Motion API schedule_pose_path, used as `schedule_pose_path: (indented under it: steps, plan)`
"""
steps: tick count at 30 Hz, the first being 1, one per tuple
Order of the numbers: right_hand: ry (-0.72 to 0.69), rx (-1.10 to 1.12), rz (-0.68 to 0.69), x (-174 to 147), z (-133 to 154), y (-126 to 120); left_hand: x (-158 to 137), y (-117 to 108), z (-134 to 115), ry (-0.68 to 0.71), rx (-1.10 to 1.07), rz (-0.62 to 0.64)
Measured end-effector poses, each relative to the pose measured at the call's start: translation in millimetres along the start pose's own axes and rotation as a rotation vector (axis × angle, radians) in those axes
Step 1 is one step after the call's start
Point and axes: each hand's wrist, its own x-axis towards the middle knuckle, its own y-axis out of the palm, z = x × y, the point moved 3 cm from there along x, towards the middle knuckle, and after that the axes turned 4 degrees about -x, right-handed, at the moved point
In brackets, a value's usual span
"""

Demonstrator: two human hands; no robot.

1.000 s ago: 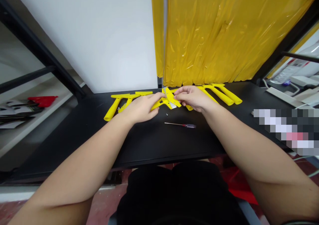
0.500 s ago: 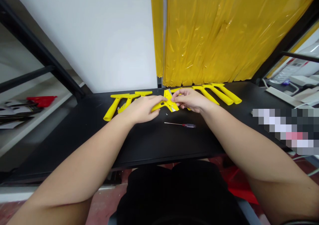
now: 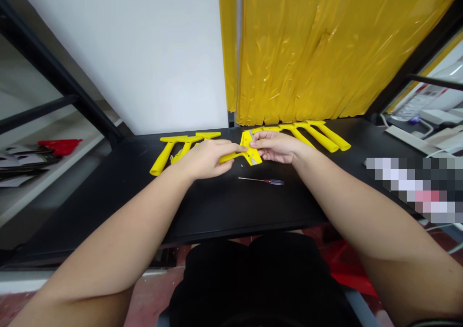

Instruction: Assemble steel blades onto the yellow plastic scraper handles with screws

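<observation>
Over the black table, a yellow scraper (image 3: 247,146) with a light grey blade strip along its head is held between both hands. My left hand (image 3: 213,159) is closed round its handle, with the index finger laid toward the head. On the other side, my right hand (image 3: 277,146) pinches the blade edge of the head between thumb and fingers. Just below the head lies a tiny screw (image 3: 242,166). Nearer to me rests a screwdriver (image 3: 267,181) with a clear handle, its tip pointing left.
Several yellow scraper handles lie at the back left (image 3: 162,158) and back right (image 3: 321,136) of the black table (image 3: 224,211). A white panel (image 3: 144,52) and a yellow plastic sheet (image 3: 307,52) stand behind. Black frame bars (image 3: 47,52) flank the table.
The scraper's head has shifted slightly right and turned, and its yellow face now shows more fully. My left index finger reaches further onto it. Screwdriver and screw have stayed put.
</observation>
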Motion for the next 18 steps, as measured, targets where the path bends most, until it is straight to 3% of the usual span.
schedule_pose_path:
  steps: [4, 18]
  plan:
    - [-0.05, 0.002, -0.016, 0.4, 0.5, 0.5, -0.1, 0.3, 1.5, -0.008, 0.008, 0.001]
    - [0.007, 0.036, 0.007, 0.7, 1.2, -3.1, -0.3, -0.8, 0.2, -0.021, 0.008, 0.009]
